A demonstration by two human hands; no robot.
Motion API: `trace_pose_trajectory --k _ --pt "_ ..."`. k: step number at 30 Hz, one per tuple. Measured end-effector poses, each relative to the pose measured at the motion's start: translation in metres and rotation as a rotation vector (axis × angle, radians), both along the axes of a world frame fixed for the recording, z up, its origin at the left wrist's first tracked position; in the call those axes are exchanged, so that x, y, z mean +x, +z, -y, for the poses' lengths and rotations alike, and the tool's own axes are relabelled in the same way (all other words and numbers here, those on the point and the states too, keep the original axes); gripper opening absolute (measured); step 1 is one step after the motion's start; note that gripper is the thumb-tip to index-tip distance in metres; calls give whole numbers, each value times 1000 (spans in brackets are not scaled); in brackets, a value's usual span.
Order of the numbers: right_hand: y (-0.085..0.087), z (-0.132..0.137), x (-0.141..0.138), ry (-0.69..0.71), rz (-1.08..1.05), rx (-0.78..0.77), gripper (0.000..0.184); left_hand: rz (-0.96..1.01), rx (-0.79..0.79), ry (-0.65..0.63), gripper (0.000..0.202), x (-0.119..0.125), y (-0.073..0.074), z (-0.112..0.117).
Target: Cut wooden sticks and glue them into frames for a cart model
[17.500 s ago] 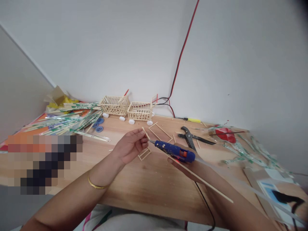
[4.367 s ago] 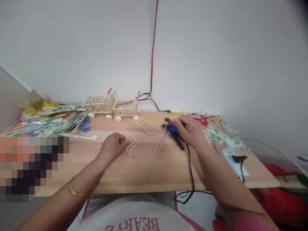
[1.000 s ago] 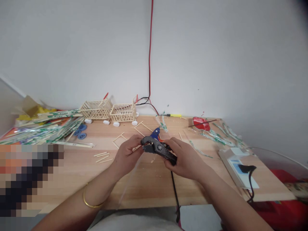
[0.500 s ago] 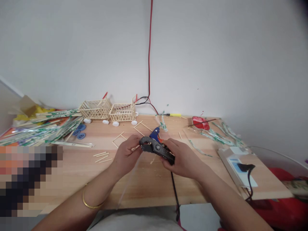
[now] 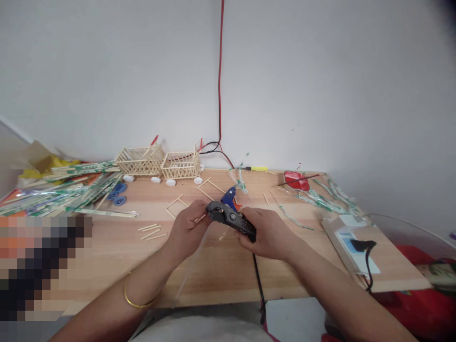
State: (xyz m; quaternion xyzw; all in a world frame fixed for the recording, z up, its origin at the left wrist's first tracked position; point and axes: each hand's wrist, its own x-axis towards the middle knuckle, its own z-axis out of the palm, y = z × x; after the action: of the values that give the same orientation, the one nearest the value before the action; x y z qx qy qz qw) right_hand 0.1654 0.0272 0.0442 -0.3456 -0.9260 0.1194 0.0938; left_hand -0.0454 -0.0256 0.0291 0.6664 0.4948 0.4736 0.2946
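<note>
My right hand [image 5: 266, 233] is closed round the handles of black cutting pliers [image 5: 228, 218], whose jaws point left. My left hand [image 5: 187, 229] is closed on a thin wooden stick [image 5: 199, 218] and holds it up to the jaws. Both hands hover over the middle of the wooden table [image 5: 221, 266]. A blue glue gun [image 5: 229, 196] lies just behind the pliers, its black cord [image 5: 257, 278] running off the front edge.
Two stick carts with white wheels [image 5: 162, 166] stand at the back. Stick frames [image 5: 210, 187], short cut sticks [image 5: 152, 232], blue caps [image 5: 117, 193] and a heap of wrappers [image 5: 60, 187] lie left. A red lid [image 5: 295, 180], more wrappers and a card with a black plug [image 5: 358, 244] lie right.
Over the last second the hands and pliers have barely shifted. Earlier the right hand held the glue gun, laid it down and took up the pliers; short cut sticks now lie on the table.
</note>
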Motion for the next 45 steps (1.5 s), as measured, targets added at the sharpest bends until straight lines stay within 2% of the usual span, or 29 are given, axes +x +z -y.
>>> trace_pose_trajectory --k 10,14,18,21,28,34,45 --pt "-6 -3 -2 -41 110 49 17 -25 10 5 17 -1 -1 -2" --pt "-4 -5 -1 -50 60 3 13 -25 50 -2 16 -1 1 -4" --pt "3 -11 6 -190 -78 -45 14 9 78 35 13 -1 0 -6" --pt "8 -12 13 -252 -94 -27 19 23 73 53 10 -3 -1 -7" --pt "10 3 9 -107 -72 -80 22 87 61 51 8 -1 1 -6" --pt "9 6 2 -86 -66 -47 18 104 58 34 9 0 2 -5" --pt "7 8 -5 -106 -29 -8 17 104 57 86 5 -2 -2 -5"
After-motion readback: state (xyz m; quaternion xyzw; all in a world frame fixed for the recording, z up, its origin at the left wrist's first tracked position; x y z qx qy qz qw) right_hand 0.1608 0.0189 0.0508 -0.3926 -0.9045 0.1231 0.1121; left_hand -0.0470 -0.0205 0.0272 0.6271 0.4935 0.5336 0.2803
